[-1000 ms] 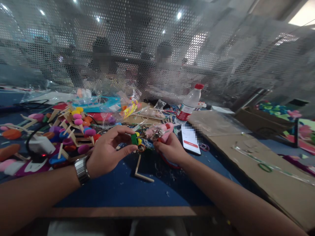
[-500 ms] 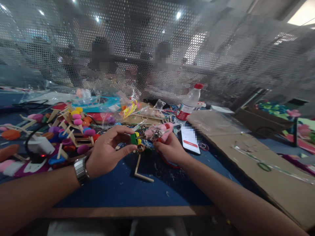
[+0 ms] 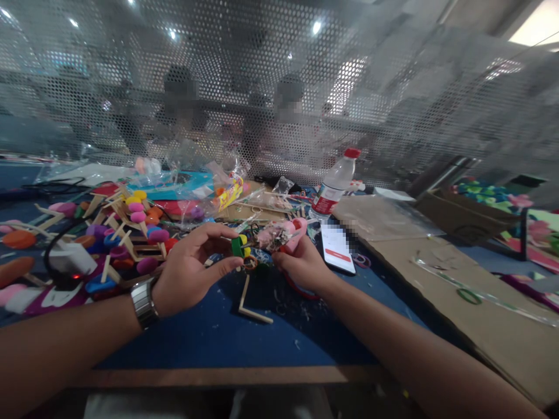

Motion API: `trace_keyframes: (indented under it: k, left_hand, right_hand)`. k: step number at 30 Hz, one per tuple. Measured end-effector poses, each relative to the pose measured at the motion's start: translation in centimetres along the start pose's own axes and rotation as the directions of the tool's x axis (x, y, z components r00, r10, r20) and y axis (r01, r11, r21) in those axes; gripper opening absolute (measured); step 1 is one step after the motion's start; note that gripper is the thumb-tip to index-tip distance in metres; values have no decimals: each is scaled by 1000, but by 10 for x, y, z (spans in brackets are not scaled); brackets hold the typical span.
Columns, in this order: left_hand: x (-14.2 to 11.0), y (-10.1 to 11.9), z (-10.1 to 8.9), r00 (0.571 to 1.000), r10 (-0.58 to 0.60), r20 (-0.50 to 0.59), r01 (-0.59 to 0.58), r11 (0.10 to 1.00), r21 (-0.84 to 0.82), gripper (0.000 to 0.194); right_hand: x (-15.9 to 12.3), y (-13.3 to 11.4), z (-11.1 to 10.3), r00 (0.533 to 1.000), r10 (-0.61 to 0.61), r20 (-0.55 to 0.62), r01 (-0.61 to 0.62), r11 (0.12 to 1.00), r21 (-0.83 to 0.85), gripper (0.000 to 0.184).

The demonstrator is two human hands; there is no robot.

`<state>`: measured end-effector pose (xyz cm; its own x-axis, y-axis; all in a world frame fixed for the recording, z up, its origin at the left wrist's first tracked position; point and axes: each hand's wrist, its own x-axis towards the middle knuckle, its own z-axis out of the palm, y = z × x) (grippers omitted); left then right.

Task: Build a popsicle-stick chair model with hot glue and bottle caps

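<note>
My left hand [image 3: 186,267], with a metal watch [image 3: 144,302] on its wrist, pinches a small green round piece [image 3: 238,247] between thumb and fingers. Yellow bits [image 3: 245,245] show right beside that piece. In my right hand [image 3: 303,265] is a pink hot glue gun [image 3: 275,235], its front crusted with whitish residue. The dark nozzle points left and meets or nearly meets the green piece; I cannot tell which. Below the hands, joined wooden sticks [image 3: 253,314] form an L on the blue tabletop [image 3: 196,343].
Colourful foam pieces on wooden sticks [image 3: 135,233] crowd the left, around a white plug [image 3: 72,262] on a purple power strip [image 3: 55,297]. A red-capped bottle [image 3: 332,189] and a lit phone [image 3: 336,247] stand beyond my right hand. Cardboard [image 3: 437,285] covers the right side.
Both hands keep nearly the same place and grip. The glue gun appears turned very slightly.
</note>
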<state>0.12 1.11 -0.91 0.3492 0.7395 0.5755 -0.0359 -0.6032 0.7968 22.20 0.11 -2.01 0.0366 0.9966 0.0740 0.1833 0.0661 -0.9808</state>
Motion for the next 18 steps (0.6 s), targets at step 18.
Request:
trace_keyframes:
  k: [18]
  left_hand:
    - [1, 1, 0, 1000, -22, 0, 22, 1000, -2, 31]
  right_hand:
    - [0, 0, 0, 1000, 11, 2, -11, 1000, 24, 26]
